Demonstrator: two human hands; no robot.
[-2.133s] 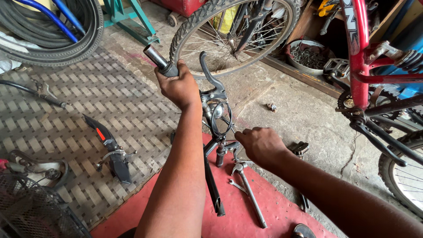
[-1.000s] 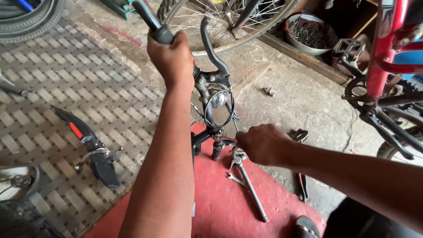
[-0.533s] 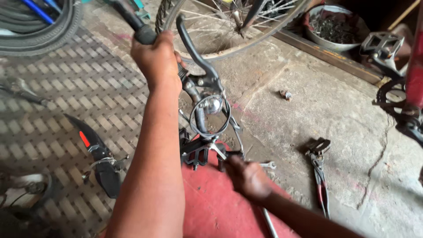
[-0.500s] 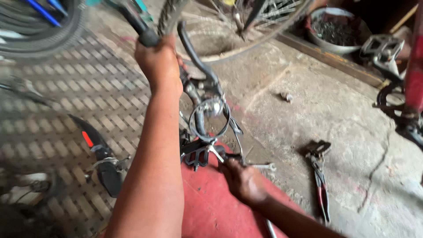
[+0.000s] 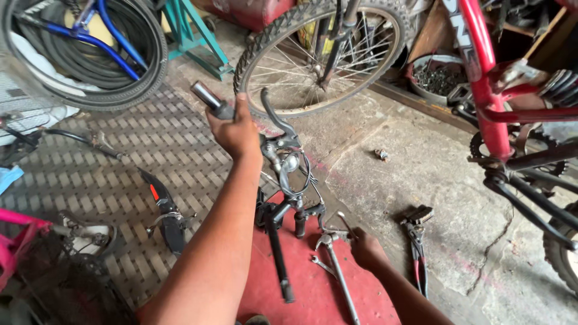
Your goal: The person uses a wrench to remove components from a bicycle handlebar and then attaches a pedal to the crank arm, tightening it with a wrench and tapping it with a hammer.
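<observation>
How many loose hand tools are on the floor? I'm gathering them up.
3 that I can make out: a wrench and a small spanner on the red mat by the right hand, and pliers on the concrete. Others may be hidden.

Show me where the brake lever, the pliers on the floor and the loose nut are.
brake lever (image 5: 274,111), head view, on its curved black blade.
pliers (image 5: 416,241), head view, near the pivot.
loose nut (image 5: 382,154), head view, on its body.

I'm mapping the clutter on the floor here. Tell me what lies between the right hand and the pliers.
Head view: between the right hand and the pliers lies only bare concrete floor beyond the red mat's edge.
</observation>
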